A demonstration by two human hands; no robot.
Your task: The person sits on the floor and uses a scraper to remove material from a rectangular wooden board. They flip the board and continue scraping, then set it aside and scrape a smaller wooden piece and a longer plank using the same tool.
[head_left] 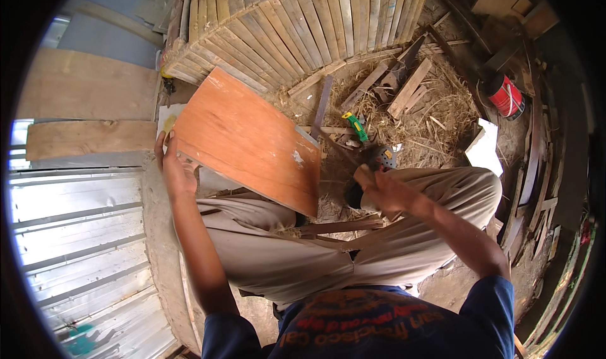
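My left hand [178,169] grips the left edge of a reddish-brown plywood board [252,138]. The thumb is below and fingers reach over its edge. Tilted, the board stands above my left leg, its lower right corner near my knees. My right hand [388,191] is closed around a tool with a wooden handle [363,174], over my right shin. Motion blurs it, and I cannot make out the kind of tool. Beyond it a green and yellow handle [355,125] lies on the straw-strewn ground.
A slatted wooden structure [278,37] stands ahead. Wood offcuts [410,87] lie in the straw. A red can [507,97] with a wire handle stands at the right, near a white sheet [485,145]. Corrugated metal [82,233] walls the left side. Wood pieces [341,226] lie between my legs.
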